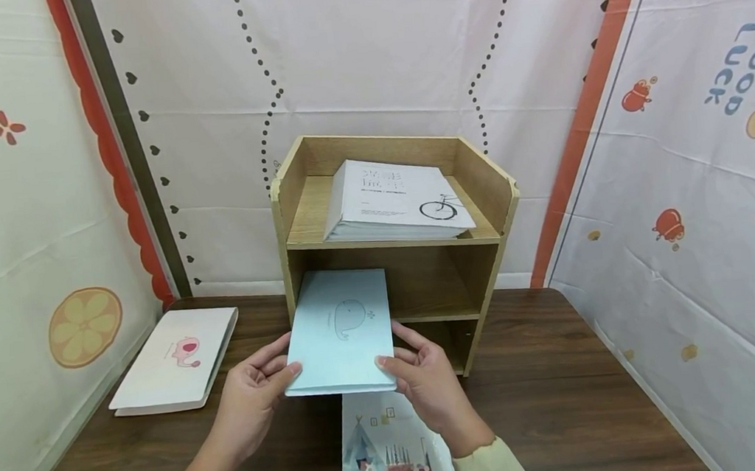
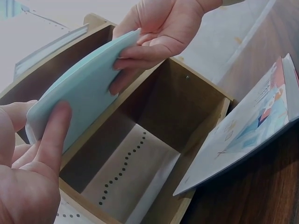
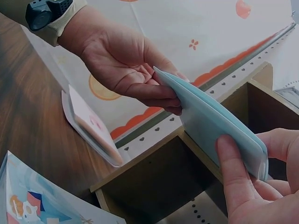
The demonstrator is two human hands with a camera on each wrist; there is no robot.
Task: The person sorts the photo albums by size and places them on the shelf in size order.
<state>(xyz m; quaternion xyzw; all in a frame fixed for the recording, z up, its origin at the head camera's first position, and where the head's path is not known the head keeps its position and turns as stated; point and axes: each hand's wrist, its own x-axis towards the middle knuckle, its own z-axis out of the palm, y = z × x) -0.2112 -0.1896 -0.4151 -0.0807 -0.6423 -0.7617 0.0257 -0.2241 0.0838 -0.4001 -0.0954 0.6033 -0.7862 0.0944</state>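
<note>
Pinching a pale blue booklet (image 1: 342, 342) at its near left and near right sides with the left hand (image 1: 253, 393) and right hand (image 1: 432, 383), parted only by its thickness, with thumbs on top and fingers beneath. Held just left of centre in the frame, between both hands, with its far end at the middle compartment (image 1: 430, 279) of the wooden shelf (image 1: 377, 147).

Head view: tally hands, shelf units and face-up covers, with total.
Hands: 2 (left hand, right hand)
Shelf units: 1 (wooden shelf)
Face-up covers: 4 (whale cover, elephant cover, bicycle cover, tent cover)
Total: 7
</note>
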